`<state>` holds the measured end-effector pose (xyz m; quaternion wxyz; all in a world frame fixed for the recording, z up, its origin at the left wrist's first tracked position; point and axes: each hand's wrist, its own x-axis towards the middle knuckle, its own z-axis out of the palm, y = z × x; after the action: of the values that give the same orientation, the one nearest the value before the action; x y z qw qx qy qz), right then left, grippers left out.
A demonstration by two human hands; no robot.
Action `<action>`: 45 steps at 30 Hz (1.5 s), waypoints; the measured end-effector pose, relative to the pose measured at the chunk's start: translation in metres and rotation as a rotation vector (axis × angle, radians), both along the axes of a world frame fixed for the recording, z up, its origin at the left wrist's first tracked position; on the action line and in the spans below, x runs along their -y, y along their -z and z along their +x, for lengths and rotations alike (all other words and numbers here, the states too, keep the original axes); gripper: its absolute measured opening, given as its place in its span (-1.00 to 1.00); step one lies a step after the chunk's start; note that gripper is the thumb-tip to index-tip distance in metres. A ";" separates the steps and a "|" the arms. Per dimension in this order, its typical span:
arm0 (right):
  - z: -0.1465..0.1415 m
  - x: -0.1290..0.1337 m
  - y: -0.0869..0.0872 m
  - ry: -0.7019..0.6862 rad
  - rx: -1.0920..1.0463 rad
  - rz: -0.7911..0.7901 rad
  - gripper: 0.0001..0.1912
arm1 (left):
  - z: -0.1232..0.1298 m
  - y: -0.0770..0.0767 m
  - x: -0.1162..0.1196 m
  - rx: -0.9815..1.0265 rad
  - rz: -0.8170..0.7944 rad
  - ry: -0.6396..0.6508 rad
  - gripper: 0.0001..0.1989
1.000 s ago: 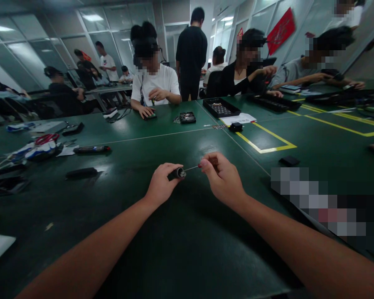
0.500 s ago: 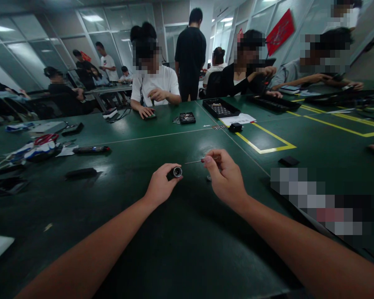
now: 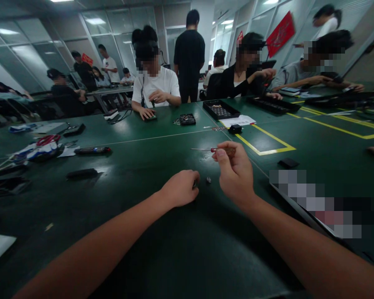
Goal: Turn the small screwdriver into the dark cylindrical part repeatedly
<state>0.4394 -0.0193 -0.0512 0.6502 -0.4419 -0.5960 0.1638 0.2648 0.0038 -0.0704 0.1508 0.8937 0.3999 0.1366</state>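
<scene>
1. Currently, a small metal piece (image 3: pixel 208 180) is lying on the green table (image 3: pixel 137 249), in the gap between the person's two hands.
2. Just left of the metal piece, the left hand (image 3: pixel 181 189) is curling its fingers closely around a dark piece (image 3: pixel 195 183); only a small bit of it is showing, and the fingers are hiding its shape.
3. Right of the metal piece, the right hand (image 3: pixel 236 174) is holding a screwdriver (image 3: pixel 213 150) by its reddish-brown handle, thumb and fingers closing firmly on it.
4. Slightly beyond the metal piece, the screwdriver's thin shaft is pointing left in the air, its tip standing apart from the left hand.
5. Well left of the metal piece, a black oblong thing (image 3: pixel 82 174) is lying flat; a dark pen-like tool (image 3: pixel 92 150) is lying beyond that, with a bundle with a red cable (image 3: pixel 48 140) sitting farther left.
6. Right of the metal piece and a little beyond it, a black block (image 3: pixel 289 163) is resting on the table.
7. Farther beyond the metal piece, a small black box (image 3: pixel 235 128) is sitting by a white paper (image 3: pixel 238 121), and a black tray (image 3: pixel 221 109) is standing behind both.
8. Far beyond the metal piece and to its left, a co-worker in a white shirt (image 3: pixel 157 85) is bending over the table.
</scene>
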 end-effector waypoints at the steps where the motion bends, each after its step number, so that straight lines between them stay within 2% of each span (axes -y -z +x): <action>1: 0.000 0.000 0.000 -0.002 0.002 0.006 -0.86 | 0.007 0.000 -0.001 -0.018 -0.010 0.017 -0.96; 3: 0.001 0.001 -0.001 0.002 0.008 0.011 -0.85 | 0.019 0.001 -0.005 -0.031 -0.017 0.029 -0.90; 7: -0.001 0.004 -0.002 0.002 0.036 0.017 -0.85 | 0.038 0.002 -0.011 -0.108 -0.049 -0.032 -0.64; 12: -0.001 0.006 -0.003 -0.009 0.054 0.027 -0.87 | 0.051 0.003 -0.017 -0.200 -0.059 -0.025 -0.73; 19: -0.001 0.007 -0.002 -0.023 0.064 0.022 -0.88 | 0.043 0.005 -0.018 -0.173 -0.031 0.039 -0.80; 25: 0.000 0.006 0.000 -0.028 0.058 0.021 -0.87 | 0.024 0.004 -0.016 -0.049 -0.032 0.009 -0.80; 28: -0.001 0.006 0.002 -0.026 0.057 0.017 -0.87 | -0.004 -0.003 -0.021 0.050 -0.136 -0.056 -0.71; 31: -0.002 0.006 0.003 -0.044 0.071 0.008 -0.87 | -0.045 -0.013 -0.031 0.171 -0.226 -0.144 -0.70; 34: -0.002 0.006 0.004 -0.060 0.084 0.003 -0.87 | -0.096 -0.024 -0.039 0.337 -0.380 -0.416 -0.66; 36: -0.002 0.005 0.004 -0.057 0.084 -0.001 -0.87 | -0.132 -0.032 -0.041 0.567 -0.460 -0.632 -0.64; 39: -0.003 0.004 0.004 -0.047 0.097 -0.011 -0.88 | -0.188 -0.046 -0.038 0.939 -0.505 -0.852 -0.71; 42: -0.004 0.004 0.004 -0.042 0.116 -0.028 -0.88 | -0.241 -0.058 -0.031 1.144 -0.464 -1.069 -0.85; 45: -0.005 0.004 0.006 -0.052 0.129 -0.044 -0.88 | -0.284 -0.065 -0.023 1.289 -0.334 -1.244 -0.86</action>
<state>0.4345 -0.0236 -0.0568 0.5960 -0.4501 -0.6443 0.1647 -0.0189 0.0264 -0.0052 0.3718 0.2337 0.6626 0.6067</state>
